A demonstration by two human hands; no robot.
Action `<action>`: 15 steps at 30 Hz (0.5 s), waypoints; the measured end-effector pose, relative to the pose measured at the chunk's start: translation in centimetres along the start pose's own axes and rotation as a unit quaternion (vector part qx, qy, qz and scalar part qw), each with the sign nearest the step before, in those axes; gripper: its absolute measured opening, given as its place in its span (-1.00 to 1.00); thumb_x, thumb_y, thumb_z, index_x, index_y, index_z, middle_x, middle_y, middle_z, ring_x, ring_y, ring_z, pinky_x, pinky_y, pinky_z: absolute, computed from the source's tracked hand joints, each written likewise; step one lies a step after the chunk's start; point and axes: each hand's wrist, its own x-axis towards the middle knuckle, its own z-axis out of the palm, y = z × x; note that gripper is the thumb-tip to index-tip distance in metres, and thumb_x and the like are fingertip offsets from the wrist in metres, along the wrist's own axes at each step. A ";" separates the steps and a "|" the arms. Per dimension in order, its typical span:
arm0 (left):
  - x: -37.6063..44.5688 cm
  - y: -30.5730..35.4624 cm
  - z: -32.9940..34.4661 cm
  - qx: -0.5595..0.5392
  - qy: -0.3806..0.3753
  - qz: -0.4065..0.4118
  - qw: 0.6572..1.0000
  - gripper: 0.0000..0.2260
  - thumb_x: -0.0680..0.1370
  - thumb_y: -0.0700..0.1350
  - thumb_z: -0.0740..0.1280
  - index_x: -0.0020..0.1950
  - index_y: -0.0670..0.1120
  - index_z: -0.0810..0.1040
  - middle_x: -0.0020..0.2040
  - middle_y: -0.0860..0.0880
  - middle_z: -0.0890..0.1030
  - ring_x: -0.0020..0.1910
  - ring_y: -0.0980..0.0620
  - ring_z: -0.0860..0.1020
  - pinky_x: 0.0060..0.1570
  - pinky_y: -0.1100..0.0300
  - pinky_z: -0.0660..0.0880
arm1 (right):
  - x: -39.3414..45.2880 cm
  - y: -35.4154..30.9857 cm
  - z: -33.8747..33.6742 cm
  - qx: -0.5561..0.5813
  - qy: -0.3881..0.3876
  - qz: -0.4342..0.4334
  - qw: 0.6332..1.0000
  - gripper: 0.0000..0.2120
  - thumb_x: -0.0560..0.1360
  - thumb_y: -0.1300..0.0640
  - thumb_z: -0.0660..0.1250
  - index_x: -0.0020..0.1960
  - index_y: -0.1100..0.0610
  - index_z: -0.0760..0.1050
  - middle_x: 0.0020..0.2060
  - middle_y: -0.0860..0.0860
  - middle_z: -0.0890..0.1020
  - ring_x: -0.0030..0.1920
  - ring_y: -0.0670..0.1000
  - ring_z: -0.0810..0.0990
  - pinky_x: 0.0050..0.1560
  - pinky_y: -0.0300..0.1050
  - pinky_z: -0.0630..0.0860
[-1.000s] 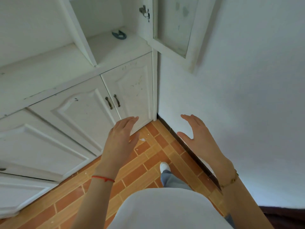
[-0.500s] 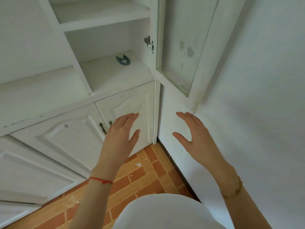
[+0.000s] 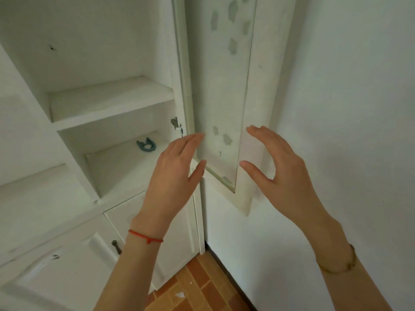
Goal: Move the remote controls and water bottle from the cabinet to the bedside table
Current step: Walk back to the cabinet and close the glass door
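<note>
Both hands, left hand and right hand, spread empty before cabinet holding blue ring.

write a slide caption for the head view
Both empty hands, left and right, raised before the open cabinet door.

Looks like a room in someone's home, pretty lived-in. There's a white built-in cabinet with open shelves, a glass-panel door swung open against a plain white wall, panelled lower doors with small metal handles, and an orange brick-pattern tile floor.
</note>
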 end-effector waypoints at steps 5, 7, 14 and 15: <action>5.9 2.3 -1.2 -0.034 0.046 0.063 0.996 -0.53 0.59 -0.10 0.30 0.51 -0.04 0.32 0.43 0.01 0.43 0.42 0.04 0.37 0.41 0.13 0.32 | 4.1 -0.4 -2.9 -0.004 0.094 -0.037 0.995 -0.51 0.53 0.07 0.37 0.43 0.07 0.35 0.39 -0.08 0.43 0.45 -0.10 0.31 0.44 -0.23 0.24; 8.0 3.2 -1.7 -0.045 0.061 0.084 0.994 -0.52 0.60 -0.09 0.30 0.51 -0.04 0.31 0.44 0.01 0.42 0.43 0.05 0.35 0.41 0.14 0.31 | 5.8 -0.5 -4.0 -0.012 0.124 -0.048 0.991 -0.52 0.54 0.07 0.37 0.42 0.09 0.36 0.38 -0.07 0.44 0.44 -0.10 0.32 0.44 -0.23 0.24; 13.3 5.1 -3.2 -0.057 0.105 0.138 0.983 -0.52 0.61 -0.08 0.28 0.52 -0.04 0.28 0.46 0.01 0.39 0.45 0.06 0.33 0.43 0.24 0.23 | 11.4 -1.3 -6.9 -0.031 0.205 -0.078 0.975 -0.52 0.56 0.04 0.33 0.43 0.08 0.34 0.40 -0.06 0.42 0.42 -0.12 0.35 0.43 -0.25 0.25; 13.8 5.1 -3.3 -0.060 0.110 0.142 0.982 -0.52 0.61 -0.08 0.28 0.53 -0.04 0.28 0.47 0.01 0.39 0.46 0.06 0.33 0.43 0.24 0.23 | 12.0 -1.4 -7.1 -0.031 0.213 -0.078 0.974 -0.52 0.56 0.04 0.33 0.43 0.07 0.33 0.40 -0.05 0.41 0.42 -0.12 0.34 0.43 -0.27 0.24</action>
